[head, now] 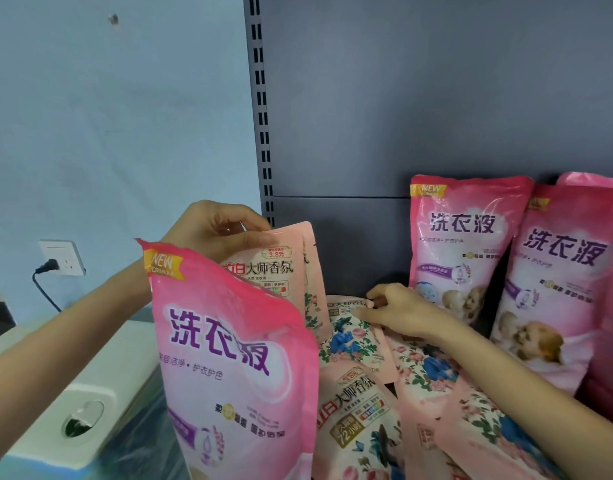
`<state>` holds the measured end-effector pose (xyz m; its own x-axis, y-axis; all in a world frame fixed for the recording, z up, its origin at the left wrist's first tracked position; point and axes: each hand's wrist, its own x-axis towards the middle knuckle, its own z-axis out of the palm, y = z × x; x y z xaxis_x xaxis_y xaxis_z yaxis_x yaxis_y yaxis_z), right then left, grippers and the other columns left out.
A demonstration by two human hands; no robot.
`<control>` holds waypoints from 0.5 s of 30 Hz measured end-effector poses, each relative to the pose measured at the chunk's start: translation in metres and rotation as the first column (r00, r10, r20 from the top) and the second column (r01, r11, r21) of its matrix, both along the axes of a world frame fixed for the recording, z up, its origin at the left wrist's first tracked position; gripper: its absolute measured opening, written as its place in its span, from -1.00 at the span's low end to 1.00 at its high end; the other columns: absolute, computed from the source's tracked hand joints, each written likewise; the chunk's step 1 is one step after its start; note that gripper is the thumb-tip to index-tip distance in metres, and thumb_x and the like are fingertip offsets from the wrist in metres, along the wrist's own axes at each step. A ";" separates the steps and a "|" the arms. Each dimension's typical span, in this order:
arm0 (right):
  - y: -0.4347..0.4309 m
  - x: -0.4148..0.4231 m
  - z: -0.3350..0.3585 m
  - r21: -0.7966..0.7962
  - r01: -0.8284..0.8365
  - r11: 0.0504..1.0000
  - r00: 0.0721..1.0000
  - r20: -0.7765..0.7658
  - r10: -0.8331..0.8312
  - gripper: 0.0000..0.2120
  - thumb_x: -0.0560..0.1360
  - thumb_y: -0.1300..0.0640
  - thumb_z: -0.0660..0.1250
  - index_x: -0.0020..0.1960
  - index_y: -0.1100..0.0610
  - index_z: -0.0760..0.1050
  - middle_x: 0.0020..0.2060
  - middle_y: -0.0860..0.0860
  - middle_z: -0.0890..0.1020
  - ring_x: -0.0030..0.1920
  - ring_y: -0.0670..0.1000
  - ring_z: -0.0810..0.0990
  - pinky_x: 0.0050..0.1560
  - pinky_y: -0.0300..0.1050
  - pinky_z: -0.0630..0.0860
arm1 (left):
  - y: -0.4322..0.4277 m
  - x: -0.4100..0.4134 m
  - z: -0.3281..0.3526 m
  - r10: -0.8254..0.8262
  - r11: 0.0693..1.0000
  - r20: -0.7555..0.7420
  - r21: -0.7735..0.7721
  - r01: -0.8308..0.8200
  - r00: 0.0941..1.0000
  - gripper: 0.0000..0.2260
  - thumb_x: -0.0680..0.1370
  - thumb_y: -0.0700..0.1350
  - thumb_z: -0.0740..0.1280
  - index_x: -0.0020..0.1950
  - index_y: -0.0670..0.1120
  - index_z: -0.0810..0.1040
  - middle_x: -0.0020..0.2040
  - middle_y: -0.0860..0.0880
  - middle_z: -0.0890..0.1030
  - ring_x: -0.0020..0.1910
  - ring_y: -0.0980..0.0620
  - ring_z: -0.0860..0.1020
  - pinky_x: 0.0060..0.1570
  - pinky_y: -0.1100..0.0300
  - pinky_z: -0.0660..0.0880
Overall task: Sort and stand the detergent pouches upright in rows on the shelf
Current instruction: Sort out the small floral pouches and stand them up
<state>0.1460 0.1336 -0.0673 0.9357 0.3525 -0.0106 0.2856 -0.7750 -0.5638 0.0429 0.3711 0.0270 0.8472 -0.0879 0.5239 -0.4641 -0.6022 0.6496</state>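
My left hand [215, 230] pinches the top of a pale pink floral pouch [287, 271], holding it upright at the shelf's left end. In front of it stands a large bright pink pouch [236, 358], close to the camera. My right hand [398, 310] rests on the top edge of a floral pouch lying flat [353, 337], fingers curled over it. Several more floral pouches [429, 393] lie in a heap on the shelf. Two bright pink pouches [464, 244] [554, 282] stand upright against the back panel at right.
The grey shelf back panel [436, 98] and slotted upright [262, 116] rise behind. A white appliance [73, 410] sits left of the shelf, below a blue wall with a socket and plug [61, 261].
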 end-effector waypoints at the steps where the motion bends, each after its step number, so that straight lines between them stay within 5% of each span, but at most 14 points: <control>1: 0.000 0.001 -0.001 0.084 0.004 0.996 0.999 -0.039 0.000 -0.46 0.45 -0.03 0.40 0.33 0.19 0.38 0.19 0.06 0.53 0.19 0.02 0.50 0.23 -0.11 0.43 | -0.001 0.000 0.000 -0.005 1.000 0.009 0.009 0.005 1.000 -0.92 0.32 -0.03 0.39 -0.24 0.02 0.64 -0.23 -0.05 0.67 -0.20 -0.26 0.59 -0.18 -0.17 0.51; 8: 0.000 0.003 -0.001 0.551 0.177 0.816 0.928 -0.370 0.048 -0.39 0.36 0.36 0.45 0.36 0.27 0.33 0.20 0.12 0.55 0.06 0.01 0.56 0.05 -0.14 0.53 | 0.001 0.002 -0.002 -0.016 1.000 0.031 0.003 0.016 0.999 -0.92 0.33 -0.04 0.39 -0.23 0.01 0.64 -0.23 -0.05 0.67 -0.20 -0.25 0.59 -0.22 -0.11 0.52; 15: -0.001 0.001 0.000 0.633 0.259 0.730 0.863 -0.490 0.119 -0.56 0.38 0.39 0.41 0.24 0.36 0.42 -0.03 0.18 0.64 -0.13 0.00 0.64 -0.24 -0.28 0.60 | -0.001 0.003 -0.004 -0.027 1.000 0.031 -0.003 0.027 0.999 -0.95 0.33 -0.02 0.39 -0.26 0.08 0.64 -0.24 -0.02 0.66 -0.22 -0.22 0.59 -0.26 -0.07 0.51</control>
<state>0.1474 0.1323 -0.0676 0.8946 0.3759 -0.2418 -0.1981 -0.1517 -0.9684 0.0456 0.3705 0.0231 0.8279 -0.1090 0.5502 -0.5004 -0.5867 0.6367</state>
